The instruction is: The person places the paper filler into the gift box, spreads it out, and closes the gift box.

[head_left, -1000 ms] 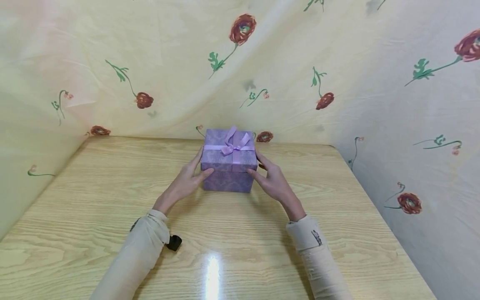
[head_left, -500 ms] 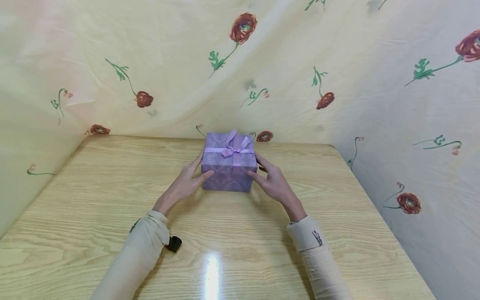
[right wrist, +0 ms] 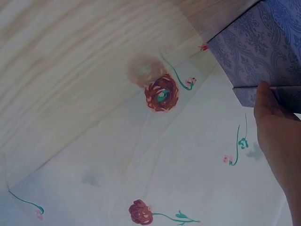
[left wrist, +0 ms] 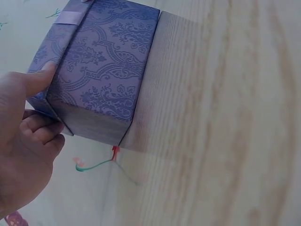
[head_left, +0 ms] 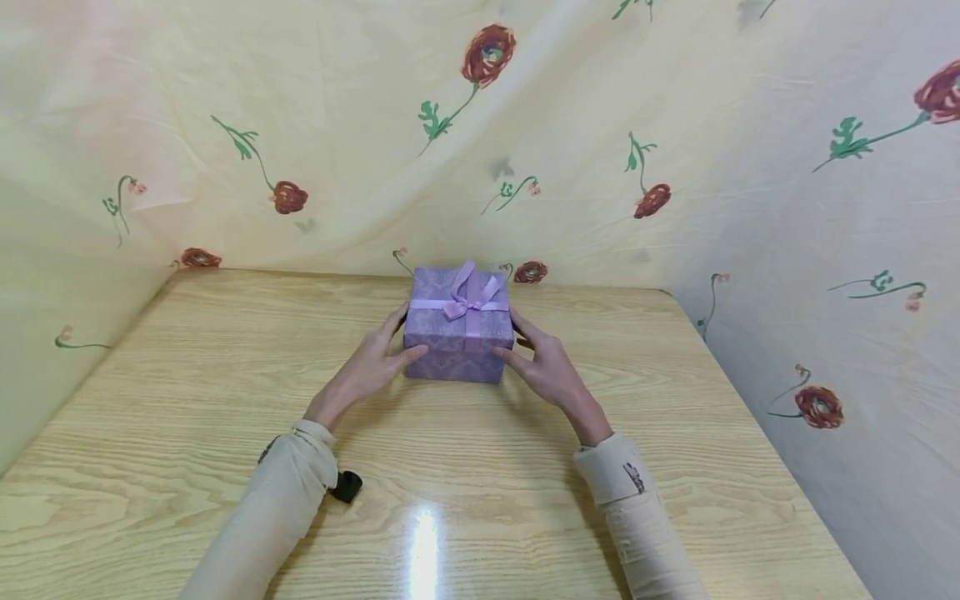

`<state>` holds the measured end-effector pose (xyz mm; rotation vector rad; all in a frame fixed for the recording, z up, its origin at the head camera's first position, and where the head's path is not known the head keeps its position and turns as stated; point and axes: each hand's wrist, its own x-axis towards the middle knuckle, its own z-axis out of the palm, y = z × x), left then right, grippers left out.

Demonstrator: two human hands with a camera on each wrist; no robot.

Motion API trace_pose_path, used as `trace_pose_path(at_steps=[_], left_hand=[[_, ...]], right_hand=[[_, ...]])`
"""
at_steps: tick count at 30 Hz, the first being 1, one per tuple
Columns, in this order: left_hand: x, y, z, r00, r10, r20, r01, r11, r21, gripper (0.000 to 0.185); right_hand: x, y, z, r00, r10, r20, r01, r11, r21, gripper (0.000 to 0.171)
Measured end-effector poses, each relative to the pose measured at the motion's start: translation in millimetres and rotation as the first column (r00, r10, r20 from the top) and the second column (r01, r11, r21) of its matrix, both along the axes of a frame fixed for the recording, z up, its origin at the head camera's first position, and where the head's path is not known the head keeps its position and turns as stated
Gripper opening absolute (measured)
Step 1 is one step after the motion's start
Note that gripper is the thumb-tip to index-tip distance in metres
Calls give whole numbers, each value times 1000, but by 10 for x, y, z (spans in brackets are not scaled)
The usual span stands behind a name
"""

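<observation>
A purple patterned gift box (head_left: 453, 368) stands near the back of the table, its lid (head_left: 442, 327) sitting over the top. A lilac ribbon (head_left: 468, 306) tied in a bow crosses the lid. My left hand (head_left: 369, 364) grips the lid's left side, thumb on the front face and fingers curled along the side. Opposite it, my right hand (head_left: 551, 367) holds the right side the same way. In the left wrist view the left thumb presses near the lid's lower edge (left wrist: 52, 89). The right wrist view has the right thumb at the lid (right wrist: 244, 96), other fingers mostly hidden.
The light wood-grain table (head_left: 465, 450) stretches around the box. Behind it and at both sides hangs a cream cloth (head_left: 360, 125) with red flowers. A small black piece (head_left: 347, 486) shows at the left sleeve (head_left: 285, 492).
The lid has come down a little over the box, with both hands still gripping its sides. Less of the box's front shows below it. The forearms have barely moved.
</observation>
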<state>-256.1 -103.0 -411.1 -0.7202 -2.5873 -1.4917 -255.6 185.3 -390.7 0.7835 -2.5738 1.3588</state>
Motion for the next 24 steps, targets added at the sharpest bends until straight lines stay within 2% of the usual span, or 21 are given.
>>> trace_pose_path(at_steps=[10, 20, 24], left_hand=[[-12, 5, -37, 1000, -7, -4, 7, 1000, 18, 80], [1, 9, -45, 1000, -9, 2, 9, 1000, 12, 80], [-4, 6, -52, 1000, -7, -2, 7, 1000, 14, 79]], right_hand=[[8, -19, -19, 999, -15, 28, 16, 1000, -8, 68], [-15, -16, -77, 999, 23, 22, -22, 998, -54, 66], [-14, -21, -83, 1000, 18, 21, -17, 999, -39, 65]])
